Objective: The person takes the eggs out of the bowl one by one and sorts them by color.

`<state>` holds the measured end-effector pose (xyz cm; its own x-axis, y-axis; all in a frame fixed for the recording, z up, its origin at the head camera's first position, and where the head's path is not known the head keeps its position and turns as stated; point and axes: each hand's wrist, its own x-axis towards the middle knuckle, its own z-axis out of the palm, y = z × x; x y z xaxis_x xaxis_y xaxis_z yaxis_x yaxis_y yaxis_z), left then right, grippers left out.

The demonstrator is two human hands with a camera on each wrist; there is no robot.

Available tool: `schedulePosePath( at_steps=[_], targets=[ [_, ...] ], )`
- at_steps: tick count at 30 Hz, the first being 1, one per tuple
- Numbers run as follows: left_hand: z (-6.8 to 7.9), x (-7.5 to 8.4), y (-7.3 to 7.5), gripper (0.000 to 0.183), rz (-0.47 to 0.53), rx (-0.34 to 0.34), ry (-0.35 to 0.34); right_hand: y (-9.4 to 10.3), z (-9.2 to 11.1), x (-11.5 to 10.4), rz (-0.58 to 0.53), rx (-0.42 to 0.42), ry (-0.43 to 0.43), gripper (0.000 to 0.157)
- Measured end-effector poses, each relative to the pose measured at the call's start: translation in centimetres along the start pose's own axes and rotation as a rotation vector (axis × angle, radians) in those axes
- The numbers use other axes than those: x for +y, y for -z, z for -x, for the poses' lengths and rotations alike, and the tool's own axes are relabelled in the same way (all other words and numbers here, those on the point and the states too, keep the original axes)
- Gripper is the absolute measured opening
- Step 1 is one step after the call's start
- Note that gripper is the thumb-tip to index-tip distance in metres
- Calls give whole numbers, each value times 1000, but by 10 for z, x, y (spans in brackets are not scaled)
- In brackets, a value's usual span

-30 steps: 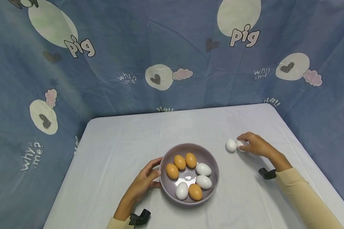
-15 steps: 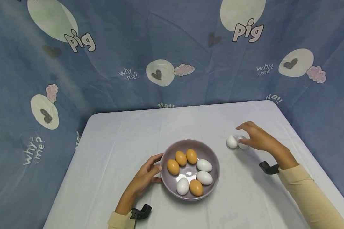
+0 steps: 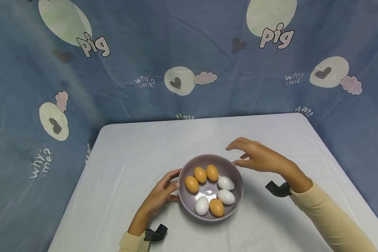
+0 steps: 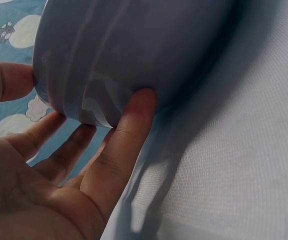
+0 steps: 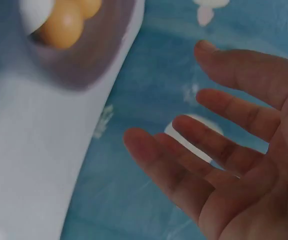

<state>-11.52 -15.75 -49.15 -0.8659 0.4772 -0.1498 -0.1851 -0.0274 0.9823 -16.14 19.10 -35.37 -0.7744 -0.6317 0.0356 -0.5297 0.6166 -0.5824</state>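
A mauve bowl [image 3: 237, 196] stands on the white-covered table, with several orange-brown eggs [image 3: 200, 175] and three white eggs [image 3: 225, 197] inside. My left hand [image 3: 160, 192] is at the bowl's left side. The left wrist view has its spread fingertips [image 4: 144, 100] against the outer wall and up near the rim. Over the bowl's far right rim, in the head view, hovers my right hand [image 3: 261, 157], fingers parted and loosely bent. Nothing lies between those fingers [image 5: 149, 150] in the right wrist view. The spot where two white eggs lay on the table is covered by this hand.
A white cloth covers the table [image 3: 138, 150], whose far edge meets a blue printed curtain [image 3: 119, 91]. More curtain hangs along the left and right sides. Each wrist wears a black camera mount [image 3: 278, 189].
My right hand has let go of a white egg on the table, lifted and swung left toward the bowl. My left hand stays at the bowl. The head view has shifted slightly.
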Motion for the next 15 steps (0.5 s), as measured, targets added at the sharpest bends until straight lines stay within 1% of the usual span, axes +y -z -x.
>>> schedulePosePath(
  at_steps=[4, 9, 11, 15],
  targets=[
    [0, 0, 0, 49, 9, -5, -2, -5, -9, -17, -23, -65, 80, 43],
    [-1, 0, 0, 49, 4, -3, -5, -14, -20, -32, -3, -131, 164, 37],
    [-1, -1, 0, 49, 4, -2, -6, -18, -25, -37, 2, -163, 186, 36],
    [-1, -2, 1, 49, 16, -2, -8, -29, -34, -43, -26, -253, 176, 35]
  ],
)
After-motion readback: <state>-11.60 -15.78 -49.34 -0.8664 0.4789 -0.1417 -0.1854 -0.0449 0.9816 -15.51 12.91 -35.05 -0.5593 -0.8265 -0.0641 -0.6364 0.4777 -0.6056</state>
